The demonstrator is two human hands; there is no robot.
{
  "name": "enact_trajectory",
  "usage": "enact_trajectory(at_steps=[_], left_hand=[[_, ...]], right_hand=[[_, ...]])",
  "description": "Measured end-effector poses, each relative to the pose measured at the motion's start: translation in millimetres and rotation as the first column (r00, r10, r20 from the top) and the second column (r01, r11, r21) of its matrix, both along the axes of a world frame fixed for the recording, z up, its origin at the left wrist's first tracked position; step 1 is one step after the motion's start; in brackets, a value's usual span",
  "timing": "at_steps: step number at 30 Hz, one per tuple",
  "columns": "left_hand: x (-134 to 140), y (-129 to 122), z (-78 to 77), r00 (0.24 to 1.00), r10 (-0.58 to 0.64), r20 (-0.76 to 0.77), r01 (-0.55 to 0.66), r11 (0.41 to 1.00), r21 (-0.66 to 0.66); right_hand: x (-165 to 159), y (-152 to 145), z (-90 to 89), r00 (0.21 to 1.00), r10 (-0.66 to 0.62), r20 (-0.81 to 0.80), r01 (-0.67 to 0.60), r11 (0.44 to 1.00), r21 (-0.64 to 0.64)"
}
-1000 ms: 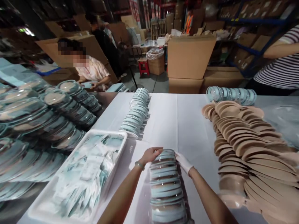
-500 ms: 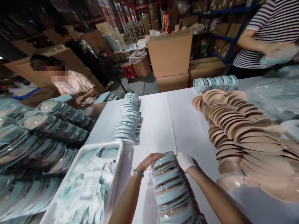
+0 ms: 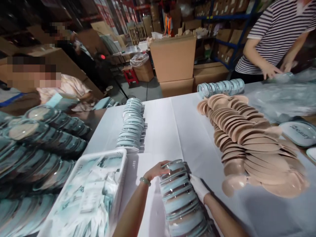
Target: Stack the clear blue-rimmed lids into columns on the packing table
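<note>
both hands on one stack (image 3: 181, 197) of round light-blue cases with clear lids, lying as a row on the white table (image 3: 177, 131) and running from the bottom edge toward the middle. left hand (image 3: 155, 171), bare with a green bracelet, is cupped over the far end case, fingers curled on its rim. right hand (image 3: 198, 187), in a white glove, presses flat against the stack's right side, a few cases down. so the stack is gripped between them, not lifted, as far as i can tell.

progress, judged from the layout:
- done, looks like: a second row of the same cases (image 3: 130, 126) lies further up the table, left of centre, well apart from the held stack. a third row (image 3: 221, 87) lies at the far edge.
- big heaps of lidded cases (image 3: 44, 141) fill the left side, likely finished stock, can't confirm.
- left to do, probably a lot: a large overlapping spread of beige puffs (image 3: 247, 138) covers the right side, near the stack but not touching.
- white tray (image 3: 120, 177) of small sachets just left of the left forearm, well filled.

a person in a striped shirt (image 3: 274, 29) handles something in plastic wrap at the far right corner. their hands are separate from these two.
</note>
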State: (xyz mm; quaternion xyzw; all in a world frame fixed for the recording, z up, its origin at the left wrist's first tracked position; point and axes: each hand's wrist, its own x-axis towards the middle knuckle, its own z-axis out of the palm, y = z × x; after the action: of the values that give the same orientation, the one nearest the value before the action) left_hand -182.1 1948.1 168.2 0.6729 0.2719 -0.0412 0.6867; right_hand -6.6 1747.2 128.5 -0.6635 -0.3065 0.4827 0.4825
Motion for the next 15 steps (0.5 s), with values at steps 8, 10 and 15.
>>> enact_trajectory(at_steps=[8,10,15], left_hand=[[-3.3,-0.3,-5.0,0.999,0.019,-0.039,-0.021,0.999,-0.048],[-4.0,1.9,-5.8,0.998,0.007,-0.055,-0.01,0.999,-0.052],[-2.4,8.1,0.5,0.992,-0.072,-0.106,0.069,0.997,-0.037]], right_hand=[[16.7,-26.3,-18.5,0.971,0.11,0.212,-0.082,0.987,-0.14],[24.6,-25.0,-24.7,0.951,0.16,0.263,-0.116,0.978,-0.174],[43.0,-9.2,-32.2,0.926,0.295,0.237,-0.234,0.938,-0.255]])
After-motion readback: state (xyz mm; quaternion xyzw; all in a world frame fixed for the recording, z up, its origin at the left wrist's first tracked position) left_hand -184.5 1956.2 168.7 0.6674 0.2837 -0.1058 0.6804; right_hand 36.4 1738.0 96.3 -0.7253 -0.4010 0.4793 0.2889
